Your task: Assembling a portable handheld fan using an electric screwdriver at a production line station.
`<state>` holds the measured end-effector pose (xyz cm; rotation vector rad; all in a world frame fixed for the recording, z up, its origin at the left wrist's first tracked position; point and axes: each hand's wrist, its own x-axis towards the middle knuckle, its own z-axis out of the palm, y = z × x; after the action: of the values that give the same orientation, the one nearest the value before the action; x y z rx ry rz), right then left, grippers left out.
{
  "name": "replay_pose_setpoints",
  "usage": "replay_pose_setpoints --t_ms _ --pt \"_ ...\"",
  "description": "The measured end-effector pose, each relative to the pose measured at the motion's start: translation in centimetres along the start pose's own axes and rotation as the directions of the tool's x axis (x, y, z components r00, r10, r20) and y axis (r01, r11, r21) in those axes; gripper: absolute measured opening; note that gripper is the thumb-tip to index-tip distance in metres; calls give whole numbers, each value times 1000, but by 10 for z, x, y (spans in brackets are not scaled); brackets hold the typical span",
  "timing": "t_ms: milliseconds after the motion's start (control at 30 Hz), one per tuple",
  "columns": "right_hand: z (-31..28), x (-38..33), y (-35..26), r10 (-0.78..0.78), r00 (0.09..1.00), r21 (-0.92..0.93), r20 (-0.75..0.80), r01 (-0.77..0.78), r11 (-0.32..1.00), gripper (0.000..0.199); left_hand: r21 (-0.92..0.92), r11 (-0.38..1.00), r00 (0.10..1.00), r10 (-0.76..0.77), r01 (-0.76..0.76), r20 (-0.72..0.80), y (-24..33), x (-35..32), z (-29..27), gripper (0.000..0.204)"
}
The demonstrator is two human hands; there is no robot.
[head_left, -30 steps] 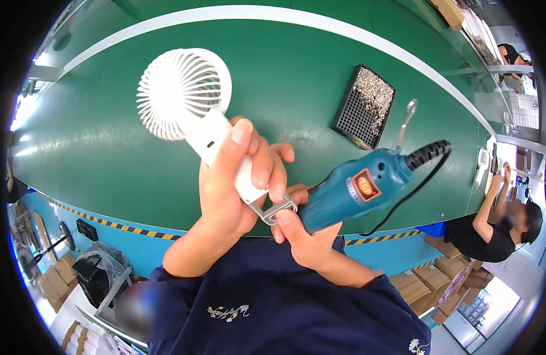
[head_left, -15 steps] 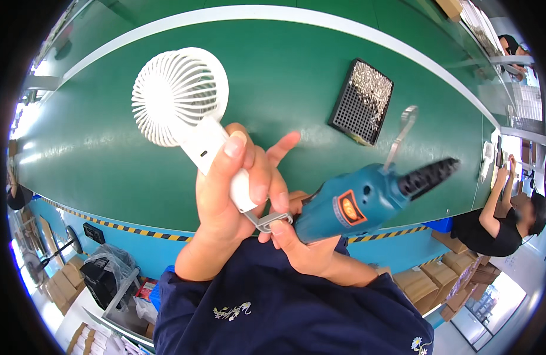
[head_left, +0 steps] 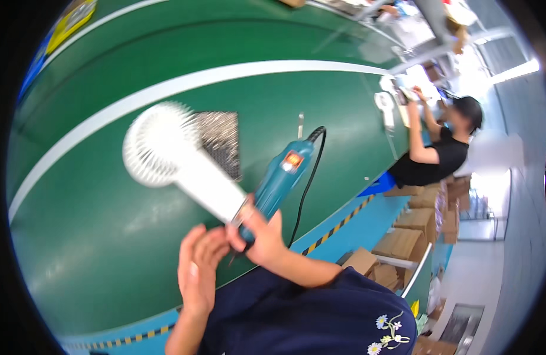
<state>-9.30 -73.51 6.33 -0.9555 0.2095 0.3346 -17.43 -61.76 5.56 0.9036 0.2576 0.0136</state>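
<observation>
A white handheld fan [head_left: 211, 183], blurred by motion, slants over the table with its caged head at the upper left. My right hand [head_left: 264, 239] is closed around the lower end of a teal electric screwdriver [head_left: 279, 180], and its fingers also pinch the end of the fan's handle. The screwdriver's thin bit points down toward my body. Beside the handle end, my left hand [head_left: 197, 266] is off the fan, its fingers loosely bent and apart. Partly behind the fan lies a black tray [head_left: 233, 168] of small metal screws.
A black cord [head_left: 308, 195] runs from the screwdriver down past the green table's [head_left: 137, 254] near edge. At the right a person in black [head_left: 433, 157] works beside another white fan [head_left: 385, 109]. Cardboard boxes [head_left: 397, 242] stand below on the right.
My left hand has let go of the fan, and the fan's handle end is now at my right hand's fingers. The screwdriver has swung more upright. The view has turned to the right.
</observation>
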Motion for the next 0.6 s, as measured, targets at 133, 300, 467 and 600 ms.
replay_pose_setpoints --t_ms 133,300,467,600 --pt "-83 53 -95 -283 875 -73 -392 277 958 19 -74 993 978 -81 96 192 -33 -27 0 27" --pt "-238 105 -184 -397 688 -112 -608 420 900 14 -95 974 966 -188 207 176 -29 -15 6 17" --pt "-340 150 -259 -289 649 -3 -703 404 915 10 -169 960 967 -193 221 167 -29 -1 6 15" --pt "-361 186 -286 -274 480 -93 -834 367 926 7 -162 967 977 -179 197 120 -30 -1 8 16"
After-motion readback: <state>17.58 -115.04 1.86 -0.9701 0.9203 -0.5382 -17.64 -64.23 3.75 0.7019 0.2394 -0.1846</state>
